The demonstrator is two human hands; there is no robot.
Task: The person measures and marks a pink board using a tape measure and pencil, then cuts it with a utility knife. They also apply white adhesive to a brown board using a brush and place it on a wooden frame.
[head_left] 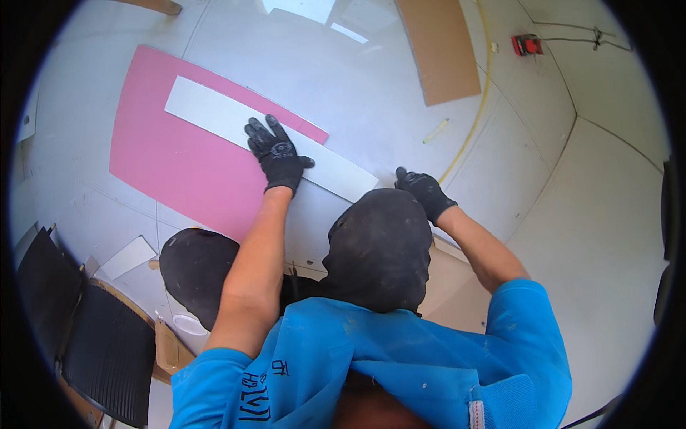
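Note:
My left hand (280,154), in a black glove, lies flat with fingers spread on a long white strip of board (214,111). That strip rests slantwise across a large pink board (179,154) on the floor, and its right end sticks out past the pink edge. Beside my right knee is my right hand (423,191), also in a black glove. Its fingers are curled in and the thumb points left. Whether anything sits inside those fingers is hidden. It is apart from the strip's right end.
A brown board (443,53) lies at the far right. Near it are a yellow-green pen-like stick (436,131), a curving yellow cord (477,129) and a small red and black tool (527,46). Black chairs (107,350) and a white offcut (128,257) are at the left.

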